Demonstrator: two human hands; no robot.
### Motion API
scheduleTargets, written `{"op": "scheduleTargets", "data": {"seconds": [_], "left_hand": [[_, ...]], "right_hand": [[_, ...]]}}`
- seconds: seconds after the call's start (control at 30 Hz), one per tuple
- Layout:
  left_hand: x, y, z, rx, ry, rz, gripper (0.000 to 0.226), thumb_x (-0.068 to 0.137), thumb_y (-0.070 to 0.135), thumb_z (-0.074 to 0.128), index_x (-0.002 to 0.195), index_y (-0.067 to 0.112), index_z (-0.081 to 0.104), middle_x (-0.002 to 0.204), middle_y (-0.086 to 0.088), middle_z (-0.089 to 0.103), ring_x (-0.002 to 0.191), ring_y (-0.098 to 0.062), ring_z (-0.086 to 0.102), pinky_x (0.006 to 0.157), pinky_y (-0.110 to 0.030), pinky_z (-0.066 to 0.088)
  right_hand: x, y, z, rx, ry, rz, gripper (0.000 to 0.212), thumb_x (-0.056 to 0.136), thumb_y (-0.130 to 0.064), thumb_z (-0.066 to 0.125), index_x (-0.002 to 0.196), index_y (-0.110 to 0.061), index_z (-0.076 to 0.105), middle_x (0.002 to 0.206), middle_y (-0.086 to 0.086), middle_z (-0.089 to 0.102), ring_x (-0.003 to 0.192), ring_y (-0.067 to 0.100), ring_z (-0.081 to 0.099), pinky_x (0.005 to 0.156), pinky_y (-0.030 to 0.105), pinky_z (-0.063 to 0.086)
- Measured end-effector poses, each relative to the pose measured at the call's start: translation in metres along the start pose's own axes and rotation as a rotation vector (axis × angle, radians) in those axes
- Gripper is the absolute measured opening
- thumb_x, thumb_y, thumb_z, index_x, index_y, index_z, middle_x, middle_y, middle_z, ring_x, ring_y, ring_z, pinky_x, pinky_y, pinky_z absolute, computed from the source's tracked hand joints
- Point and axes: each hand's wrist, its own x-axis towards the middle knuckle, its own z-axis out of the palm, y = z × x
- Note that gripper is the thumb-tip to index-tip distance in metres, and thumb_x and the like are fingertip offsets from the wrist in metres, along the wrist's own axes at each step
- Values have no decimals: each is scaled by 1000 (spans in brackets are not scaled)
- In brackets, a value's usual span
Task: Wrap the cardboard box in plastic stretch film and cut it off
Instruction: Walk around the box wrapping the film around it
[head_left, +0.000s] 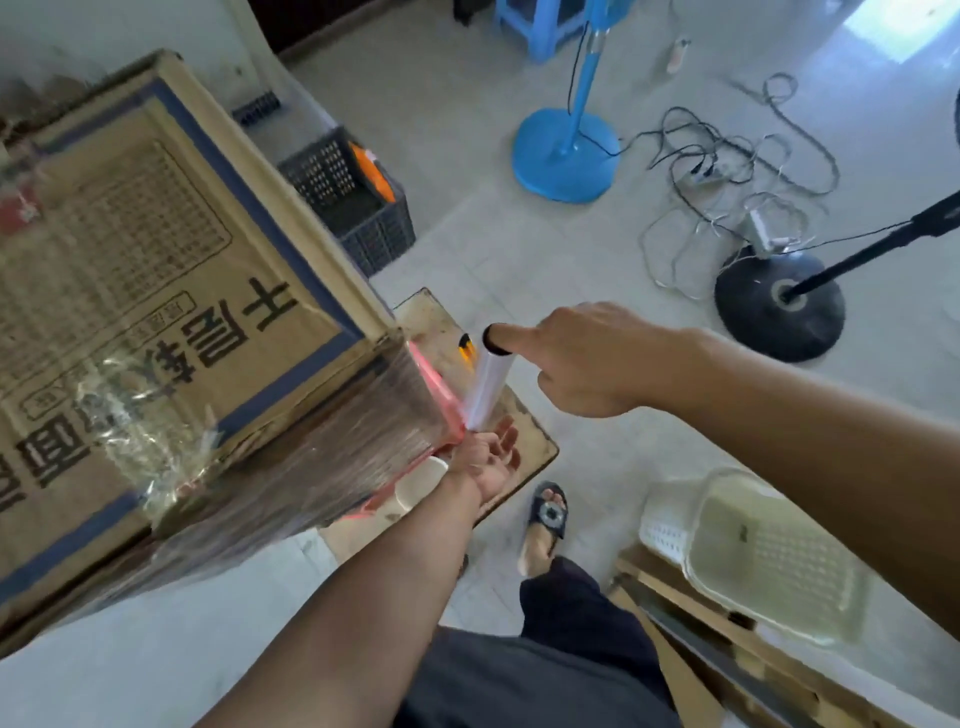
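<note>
Standing upright at the corner of the cardboard box (156, 291), the roll of film (485, 384) is held between both hands: a finger of the right hand (587, 358) is pushed into its top end, and the left hand (491, 462) is cupped under its bottom end with fingers spread. A sheet of film (322, 457) is stretched from the roll across the near side of the box, which is set on a worn wooden board (524, 441) whose corner juts out just past the hands. Open tiled floor (467, 104) is seen beyond the board. A dark crate (363, 208) is placed behind the box, while a blue fan base (566, 156), tangled cables (727, 156) and a black stand base (779, 306) are spread farther right.
</note>
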Motion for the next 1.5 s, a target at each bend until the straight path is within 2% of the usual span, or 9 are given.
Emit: {"op": "scheduleTargets", "data": {"seconds": [0.23, 0.43, 0.57, 0.77, 0.97, 1.07, 1.23, 1.33, 1.5], "left_hand": [[5, 12, 31, -104, 77, 112, 45, 84, -17, 20, 84, 13, 53, 63, 2, 67, 49, -11, 66, 63, -27, 37], [20, 15, 38, -252, 16, 109, 49, 82, -19, 18, 86, 8, 59, 79, -1, 72, 82, -14, 61, 65, -29, 38], [27, 25, 53, -376, 15, 138, 51, 78, -20, 17, 93, 8, 56, 94, -2, 72, 81, -14, 62, 66, -29, 36], [37, 42, 76, -525, 49, 227, 59, 57, -19, 23, 93, 5, 64, 86, 0, 73, 81, -10, 58, 67, -25, 35], [56, 62, 108, -853, 110, 427, 69, 71, -21, 15, 59, 10, 76, 79, 3, 73, 87, -9, 58, 68, -24, 36], [64, 73, 127, -1040, 128, 500, 61, 54, -14, 24, 88, 10, 68, 96, 2, 65, 86, -9, 58, 71, -24, 36], [83, 90, 143, -1117, 144, 656, 79, 60, -18, 15, 123, 16, 49, 105, 2, 70, 76, -8, 65, 66, -26, 40], [88, 107, 151, -1141, 142, 703, 88, 51, -14, 22, 128, 15, 53, 89, 3, 74, 60, -7, 66, 67, -26, 40], [89, 132, 160, -1227, 137, 758, 70, 52, -16, 21, 104, 15, 55, 111, 2, 66, 74, -10, 58, 61, -24, 39]], "right_hand": [[15, 18, -23, -99, -25, -196, 63, 92, -9, 35, 147, -38, 21, 75, 5, 50, 69, 27, 53, 60, 36, 41], [45, 26, -45, -216, -65, -219, 67, 93, -10, 36, 151, -39, 16, 73, 0, 41, 62, 22, 46, 57, 35, 40], [68, 32, -58, -283, -81, -262, 74, 93, -6, 37, 152, -41, 12, 73, 0, 45, 62, 19, 49, 52, 31, 36], [109, 50, -73, -362, -33, -497, 70, 89, -7, 41, 146, -41, 20, 77, 1, 50, 59, 20, 47, 49, 32, 32], [154, 65, -95, -483, 5, -817, 65, 89, -17, 46, 144, -40, 23, 73, 1, 42, 60, 24, 46, 48, 31, 30], [175, 64, -107, -525, 3, -941, 67, 90, -21, 49, 148, -41, 21, 75, 1, 45, 59, 24, 44, 48, 31, 29], [206, 63, -125, -589, -39, -1051, 70, 90, -15, 44, 150, -40, 18, 75, 4, 45, 58, 22, 43, 47, 31, 28], [222, 60, -137, -627, -46, -1093, 68, 92, -14, 41, 151, -38, 18, 69, 1, 39, 55, 16, 37, 45, 31, 26], [249, 56, -146, -690, -73, -1127, 75, 88, -7, 40, 151, -40, 15, 68, 4, 51, 54, 21, 51, 44, 31, 35]]}}
